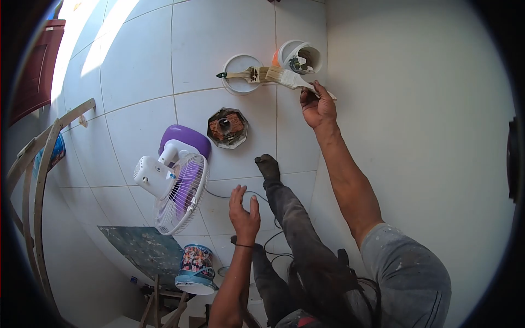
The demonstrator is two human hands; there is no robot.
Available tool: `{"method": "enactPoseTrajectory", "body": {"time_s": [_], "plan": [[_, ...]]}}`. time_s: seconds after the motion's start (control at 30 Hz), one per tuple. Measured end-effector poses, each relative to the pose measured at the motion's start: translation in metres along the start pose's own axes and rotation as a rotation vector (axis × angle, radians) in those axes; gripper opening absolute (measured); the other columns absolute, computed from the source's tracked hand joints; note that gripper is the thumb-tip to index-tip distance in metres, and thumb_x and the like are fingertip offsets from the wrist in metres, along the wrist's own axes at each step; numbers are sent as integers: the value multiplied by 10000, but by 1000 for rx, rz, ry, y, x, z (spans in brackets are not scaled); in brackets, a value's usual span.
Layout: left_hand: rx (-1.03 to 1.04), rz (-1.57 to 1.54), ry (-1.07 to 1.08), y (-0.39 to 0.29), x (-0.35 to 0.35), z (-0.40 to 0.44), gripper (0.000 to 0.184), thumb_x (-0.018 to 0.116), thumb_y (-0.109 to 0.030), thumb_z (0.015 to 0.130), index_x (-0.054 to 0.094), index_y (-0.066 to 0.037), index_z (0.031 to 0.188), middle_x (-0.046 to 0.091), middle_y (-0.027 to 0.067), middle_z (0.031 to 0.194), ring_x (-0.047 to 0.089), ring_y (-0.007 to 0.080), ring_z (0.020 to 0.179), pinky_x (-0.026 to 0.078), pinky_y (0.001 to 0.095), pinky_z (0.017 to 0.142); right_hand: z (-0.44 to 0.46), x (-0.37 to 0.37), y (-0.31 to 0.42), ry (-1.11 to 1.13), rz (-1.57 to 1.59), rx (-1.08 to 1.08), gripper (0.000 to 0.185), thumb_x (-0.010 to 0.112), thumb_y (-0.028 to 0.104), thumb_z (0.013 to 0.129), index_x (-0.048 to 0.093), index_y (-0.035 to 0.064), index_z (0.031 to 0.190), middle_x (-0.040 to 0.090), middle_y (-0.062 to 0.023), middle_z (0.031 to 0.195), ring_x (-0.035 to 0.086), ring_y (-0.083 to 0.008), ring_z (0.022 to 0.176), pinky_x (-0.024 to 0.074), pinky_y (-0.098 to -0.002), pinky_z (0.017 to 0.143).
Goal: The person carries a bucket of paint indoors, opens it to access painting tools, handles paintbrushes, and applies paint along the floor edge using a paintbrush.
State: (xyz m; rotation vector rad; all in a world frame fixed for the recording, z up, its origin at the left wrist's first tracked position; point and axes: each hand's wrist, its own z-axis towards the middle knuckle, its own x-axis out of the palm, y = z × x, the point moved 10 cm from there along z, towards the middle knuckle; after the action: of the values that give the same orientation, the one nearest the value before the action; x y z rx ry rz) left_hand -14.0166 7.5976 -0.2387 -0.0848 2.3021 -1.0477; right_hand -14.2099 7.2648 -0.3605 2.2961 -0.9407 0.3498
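My right hand point(320, 108) is closed around the handle of a paintbrush point(292, 80) with a white-smeared body and pale bristles. Its bristle end points left, close to the bristles of a second paintbrush point(236, 75). That one has a dark green handle tip and lies across a round white lid or bucket top point(236, 87). Just beyond the held brush is a paint-smeared white container point(316, 57), tilted and overlapping another white tub point(287, 50). Low in front of my body, my left hand point(244, 220) is empty with its fingers apart, to the right of the fan.
A purple and white fan point(183, 183) stands on the tiled floor point(136, 126) near an octagonal object point(227, 128). A cable point(257, 195) runs by my feet. A patterned bucket point(196, 268) and wooden frame point(41, 158) are at left; a pale wall point(421, 109) rises at right.
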Motion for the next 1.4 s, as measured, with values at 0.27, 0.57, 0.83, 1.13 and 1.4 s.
{"method": "enactPoseTrajectory", "body": {"time_s": [0.27, 0.57, 0.83, 1.13, 1.4], "plan": [[808, 599, -62, -152, 91, 316, 549, 685, -9, 819, 581, -77, 1354, 621, 157, 1353, 506, 372, 1333, 400, 472, 1134, -26, -62, -15, -81, 325, 156, 238, 688, 270, 977, 654, 40, 1028, 709, -120, 897, 674, -242, 847, 549, -364, 780], [652, 850, 139, -82, 161, 363, 215, 679, -79, 882, 585, -65, 1075, 637, 154, 1065, 595, 363, 1075, 457, 499, 914, -52, -108, 18, -88, 280, 102, 296, 680, 321, 989, 643, 63, 1130, 690, -110, 1025, 660, -229, 972, 521, -384, 866], [576, 333, 111, -141, 111, 279, 254, 674, -15, 905, 493, -24, 1083, 644, 197, 918, 656, 423, 867, 524, 480, 765, -67, -159, 43, -211, 194, 30, 357, 712, 347, 968, 612, 73, 1174, 656, -103, 1092, 625, -245, 1032, 489, -401, 913], [72, -517, 69, -91, 69, 193, 254, 629, -132, 1027, 412, -46, 1127, 609, 29, 815, 551, 86, 685, 473, 236, 638, -37, -91, -13, -123, 44, 35, 230, 724, 196, 942, 657, 20, 1074, 692, -138, 1032, 705, -272, 960, 582, -349, 822], [-177, -490, 40, -33, 59, 111, 264, 639, -158, 1026, 418, -58, 1131, 601, 26, 794, 534, 84, 670, 463, 236, 631, 82, -23, -159, -53, 1, 259, 291, 790, 206, 885, 623, 48, 1063, 683, -108, 998, 706, -262, 964, 570, -394, 827]]}}
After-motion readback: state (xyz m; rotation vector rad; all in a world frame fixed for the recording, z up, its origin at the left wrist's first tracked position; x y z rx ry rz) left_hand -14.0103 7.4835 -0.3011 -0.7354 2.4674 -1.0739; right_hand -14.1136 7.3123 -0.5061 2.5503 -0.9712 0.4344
